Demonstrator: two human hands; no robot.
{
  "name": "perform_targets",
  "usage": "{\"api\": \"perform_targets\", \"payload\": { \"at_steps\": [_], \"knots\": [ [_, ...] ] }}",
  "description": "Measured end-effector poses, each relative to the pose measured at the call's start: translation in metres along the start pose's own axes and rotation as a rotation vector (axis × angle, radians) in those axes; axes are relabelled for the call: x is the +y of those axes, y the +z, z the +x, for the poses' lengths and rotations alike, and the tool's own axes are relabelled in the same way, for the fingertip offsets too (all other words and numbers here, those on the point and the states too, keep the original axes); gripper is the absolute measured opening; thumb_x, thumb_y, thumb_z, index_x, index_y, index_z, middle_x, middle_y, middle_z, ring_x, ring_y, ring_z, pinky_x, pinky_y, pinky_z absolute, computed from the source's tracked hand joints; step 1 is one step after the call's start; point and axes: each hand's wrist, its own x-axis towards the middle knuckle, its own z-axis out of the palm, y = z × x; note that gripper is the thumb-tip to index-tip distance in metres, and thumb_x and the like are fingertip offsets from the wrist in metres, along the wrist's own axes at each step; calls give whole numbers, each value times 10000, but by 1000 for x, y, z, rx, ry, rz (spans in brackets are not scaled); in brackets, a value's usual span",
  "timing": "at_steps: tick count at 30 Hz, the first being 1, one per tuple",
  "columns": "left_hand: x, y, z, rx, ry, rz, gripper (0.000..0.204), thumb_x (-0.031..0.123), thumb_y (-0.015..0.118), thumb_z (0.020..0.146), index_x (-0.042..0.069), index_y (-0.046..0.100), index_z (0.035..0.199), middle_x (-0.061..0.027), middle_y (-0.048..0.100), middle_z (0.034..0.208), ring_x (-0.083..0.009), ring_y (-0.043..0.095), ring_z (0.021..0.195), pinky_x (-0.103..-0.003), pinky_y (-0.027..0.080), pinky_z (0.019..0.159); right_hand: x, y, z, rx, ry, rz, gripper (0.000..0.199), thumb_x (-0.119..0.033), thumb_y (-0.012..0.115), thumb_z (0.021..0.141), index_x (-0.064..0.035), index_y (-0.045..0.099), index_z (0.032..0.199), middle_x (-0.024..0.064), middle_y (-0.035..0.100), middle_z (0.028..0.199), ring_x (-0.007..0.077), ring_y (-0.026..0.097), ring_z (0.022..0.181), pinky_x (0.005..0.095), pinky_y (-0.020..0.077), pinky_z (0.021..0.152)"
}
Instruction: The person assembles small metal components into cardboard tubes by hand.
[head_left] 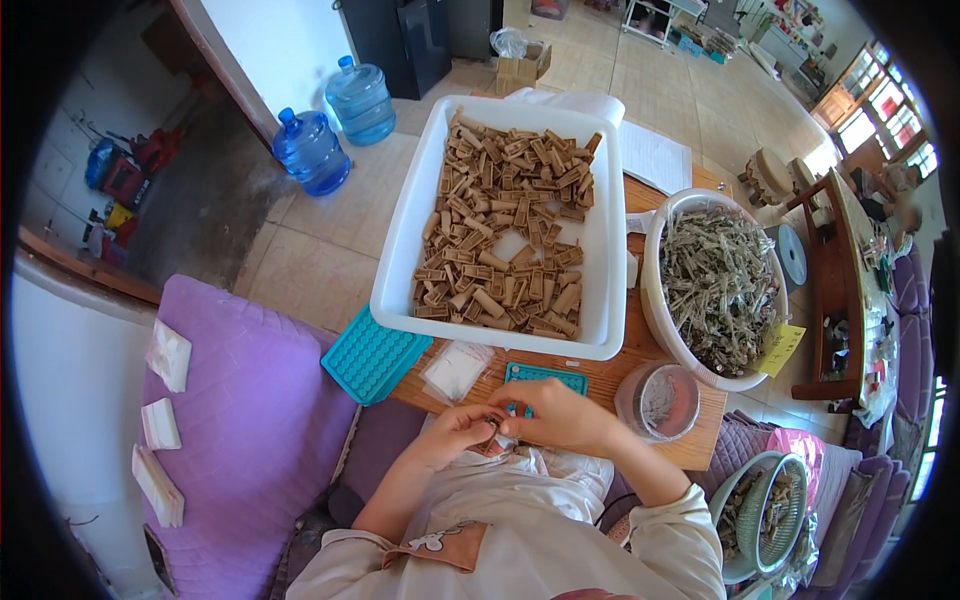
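Note:
My left hand (452,436) and my right hand (550,412) meet over my lap at the table's near edge. Their fingers are pinched together around a small dark piece (491,424), too small and too covered to name. Just beyond the right hand lies a small teal tray with pockets (568,380), partly hidden by that hand. A clear plastic bag with white contents (458,370) rests left of this tray. Past them stands a large white tub (612,300) holding many tan plastic casings (500,215).
A round white basin (655,290) of clear-and-dark small parts stands right of the tub, bearing a yellow note (781,349). A clear round container (657,400) is near my right forearm. Teal stacked trays (375,352) overhang the table's left edge. Green baskets (745,545) sit lower right.

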Motion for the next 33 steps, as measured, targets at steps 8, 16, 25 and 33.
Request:
{"api": "perform_targets", "payload": {
  "at_steps": [8, 16, 25, 33],
  "knots": [
    [5, -12, -12, 126, 42, -111, 257, 181, 529, 845, 5, 506, 1032, -76, 572, 878, -133, 583, 671, -238, 487, 604, 50, -88, 89, 329, 144, -462, 173, -83, 561, 754, -26, 587, 916, 143, 616, 839, 298, 598, 765, 360, 476, 687],
    [6, -7, -1, -8, 33, -89, 238, 154, 492, 862, 21, 508, 1060, -73, 568, 943, -111, 574, 728, -246, 490, 657, 130, -93, 170, 130, 498, -690, 292, -276, 527, 810, -40, 575, 974, 150, 610, 933, 311, 576, 878, 389, 465, 762],
    [10, 2, -7, 115, 142, -103, 290, 111, 483, 864, 54, 460, 1147, -88, 581, 965, -129, 582, 757, -266, 502, 696, 85, -105, 152, 619, 311, -332, 266, -279, 590, 773, -37, 609, 883, 116, 630, 801, 231, 607, 753, 327, 473, 690],
    [20, 18, 4, 212, 233, -384, 301, 152, 408, 905, 49, 417, 1188, -117, 537, 1096, -219, 593, 895, -307, 505, 755, 31, -84, 48, 646, 143, 429, 250, -4, 631, 719, -44, 444, 879, 62, 559, 863, 108, 535, 728, 201, 426, 657]
  ]
}}
